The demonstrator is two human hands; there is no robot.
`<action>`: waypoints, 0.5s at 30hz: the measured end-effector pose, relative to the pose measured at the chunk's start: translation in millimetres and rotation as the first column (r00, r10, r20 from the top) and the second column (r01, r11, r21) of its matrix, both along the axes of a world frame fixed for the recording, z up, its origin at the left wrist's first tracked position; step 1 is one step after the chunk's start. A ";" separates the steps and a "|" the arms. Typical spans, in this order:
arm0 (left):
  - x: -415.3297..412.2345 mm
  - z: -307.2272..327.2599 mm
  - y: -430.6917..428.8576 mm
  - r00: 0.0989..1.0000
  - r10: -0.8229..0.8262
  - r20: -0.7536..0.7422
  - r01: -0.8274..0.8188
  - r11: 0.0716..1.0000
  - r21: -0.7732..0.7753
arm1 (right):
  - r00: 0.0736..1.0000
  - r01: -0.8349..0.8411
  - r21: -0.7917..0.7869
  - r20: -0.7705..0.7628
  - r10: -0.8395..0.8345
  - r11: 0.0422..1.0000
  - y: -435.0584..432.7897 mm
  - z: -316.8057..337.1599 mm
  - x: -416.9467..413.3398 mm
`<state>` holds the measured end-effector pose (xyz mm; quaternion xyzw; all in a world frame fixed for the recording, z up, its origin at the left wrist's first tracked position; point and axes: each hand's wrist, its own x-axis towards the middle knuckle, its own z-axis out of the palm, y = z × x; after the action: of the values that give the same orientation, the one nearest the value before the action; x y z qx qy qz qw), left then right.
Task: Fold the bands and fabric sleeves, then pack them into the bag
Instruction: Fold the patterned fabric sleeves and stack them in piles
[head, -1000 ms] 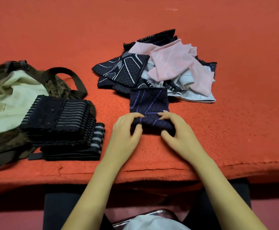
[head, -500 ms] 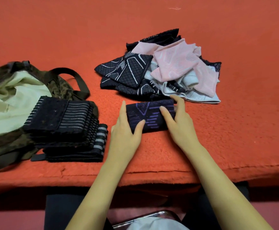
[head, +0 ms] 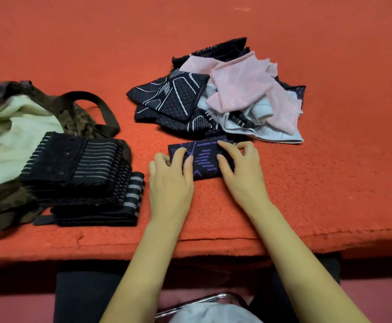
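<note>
Red fleecy tabletop [head: 330, 183] is carrying three groups. At the left, a camouflage bag [head: 73, 113] is lying open with its pale lining showing, and no bands or sleeves are visible inside. A stack of folded striped bands [head: 80, 173] is resting against the bag's near side. Further back, a loose heap of sleeves [head: 237, 96] in black-and-white, pink and pale grey is waiting unfolded. Just in front of the heap, a purple-patterned sleeve [head: 204, 159] is lying folded into a short block. The left hand [head: 169, 185] is curling its fingers over the block's left end, thumb on top. The right hand [head: 244, 173] is pinching the right end likewise. Judgement: bands appear done, sleeves barely begun, packing not started.
</note>
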<state>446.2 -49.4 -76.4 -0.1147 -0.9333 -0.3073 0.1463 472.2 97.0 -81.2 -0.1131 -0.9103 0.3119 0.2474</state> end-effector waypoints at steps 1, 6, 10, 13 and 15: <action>-0.1 -0.9 0.1 1.000 0.013 -0.012 -0.013 1.000 -0.025 | 0.999 0.028 0.035 0.016 -0.028 0.999 -0.7 1.5 -0.1; -0.6 0.0 0.1 0.998 0.054 0.046 -0.048 0.992 -0.118 | 0.970 -0.010 0.167 0.242 -0.031 0.986 -2.9 9.8 -0.5; -4.1 2.9 -4.4 0.993 0.009 0.116 0.004 0.993 -0.115 | 0.969 -0.099 0.061 0.233 0.082 0.993 4.0 9.8 -0.1; -5.1 5.6 -7.6 0.990 -0.027 0.139 0.035 0.998 -0.060 | 0.971 -0.110 0.065 0.219 0.093 0.992 3.5 8.8 1.3; -5.8 6.5 -9.1 0.988 -0.060 0.140 0.061 0.998 -0.003 | 0.968 -0.101 0.065 0.236 0.083 0.993 1.1 9.2 0.1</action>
<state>440.3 -58.6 -69.9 -0.1217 -0.9385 -0.3154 0.0706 472.3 98.1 -72.0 -0.0968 -0.9487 0.2724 0.1282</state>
